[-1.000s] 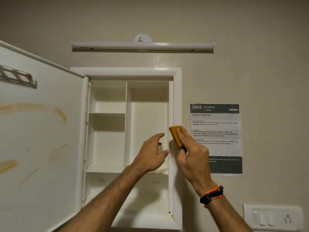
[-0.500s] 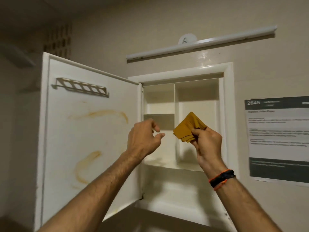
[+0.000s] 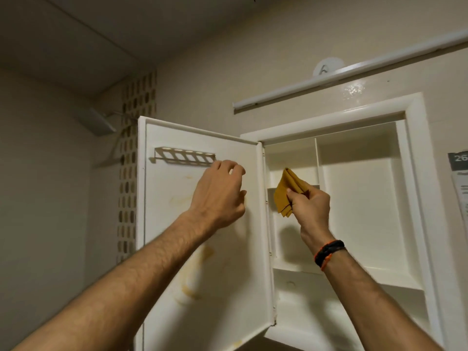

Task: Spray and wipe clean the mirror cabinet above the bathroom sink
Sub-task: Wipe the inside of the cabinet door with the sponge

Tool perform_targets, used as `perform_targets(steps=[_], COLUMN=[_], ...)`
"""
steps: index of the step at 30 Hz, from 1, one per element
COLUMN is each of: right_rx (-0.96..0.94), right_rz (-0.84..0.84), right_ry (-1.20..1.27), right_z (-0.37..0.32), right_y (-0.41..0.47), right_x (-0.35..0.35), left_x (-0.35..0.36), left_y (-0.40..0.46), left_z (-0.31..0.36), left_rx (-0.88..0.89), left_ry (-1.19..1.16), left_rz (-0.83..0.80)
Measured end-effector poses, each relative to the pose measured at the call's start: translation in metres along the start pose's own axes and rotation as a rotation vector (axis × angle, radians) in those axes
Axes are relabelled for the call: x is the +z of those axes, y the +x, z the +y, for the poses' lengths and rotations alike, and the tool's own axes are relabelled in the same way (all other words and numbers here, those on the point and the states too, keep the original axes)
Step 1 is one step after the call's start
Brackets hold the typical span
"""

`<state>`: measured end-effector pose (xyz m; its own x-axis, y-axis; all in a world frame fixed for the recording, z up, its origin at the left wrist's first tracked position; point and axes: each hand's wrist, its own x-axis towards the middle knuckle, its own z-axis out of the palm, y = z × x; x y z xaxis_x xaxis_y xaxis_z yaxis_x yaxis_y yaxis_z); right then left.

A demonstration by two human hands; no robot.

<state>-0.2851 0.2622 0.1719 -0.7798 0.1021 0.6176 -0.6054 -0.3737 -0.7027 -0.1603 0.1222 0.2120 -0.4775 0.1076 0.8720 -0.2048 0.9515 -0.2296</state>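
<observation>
Here the cloth [image 3: 288, 192] was a soft, light, folded square, mustard in colour, pinched between thumb and fingers of the right hand [image 3: 310, 207] in front of the open cabinet [image 3: 415, 198], near its hinge side. It looked limp enough to flop where it was not held, so the best hold was probably across the folded stack near 1 edge, leaving a flat pad free for wiping. That grip was closed on the cloth.

The left hand [image 3: 219, 196] hung in front of the inner face of the door [image 3: 177, 249], fingers loosely curled and holding nothing; whether it touched the door could not be told. The door was thin, stiff plastic on hinges and would likely swing under pressure, so bracing it by its free edge seemed wise. Brownish stains [image 3: 188, 282] marked its inner face.

Counted: 1 cloth, 1 door, 1 rack [image 3: 184, 155] fixed on it, 1 light bar [image 3: 349, 74] above, 2 hands. No spray bottle was in view.
</observation>
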Motion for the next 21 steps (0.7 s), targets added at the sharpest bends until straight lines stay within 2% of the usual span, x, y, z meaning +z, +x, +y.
perform_targets(steps=[6,14,18,21], right_rx=[-0.220,-0.547,-0.728,-0.882], right_rz=[-0.045,-0.136,-0.147,-0.151], right_ry=[-0.094,-0.256,-0.283,-0.392], right_z=[-0.012,-0.017,-0.019,-0.021], right_y=[0.021,0.056,0.067,0.071], right_x=[0.027,0.061,0.084,0.101], left_x=[-0.016,-0.027,-0.035,-0.041], left_y=[0.013,0.030,0.032,0.033], left_z=[-0.008,-0.016,-0.026,-0.035], left_rx=[-0.034,-0.139,-0.181,-0.216], left_ry=[0.228,0.456,0.553,0.592], left_rz=[0.066,0.036,0.005,-0.020])
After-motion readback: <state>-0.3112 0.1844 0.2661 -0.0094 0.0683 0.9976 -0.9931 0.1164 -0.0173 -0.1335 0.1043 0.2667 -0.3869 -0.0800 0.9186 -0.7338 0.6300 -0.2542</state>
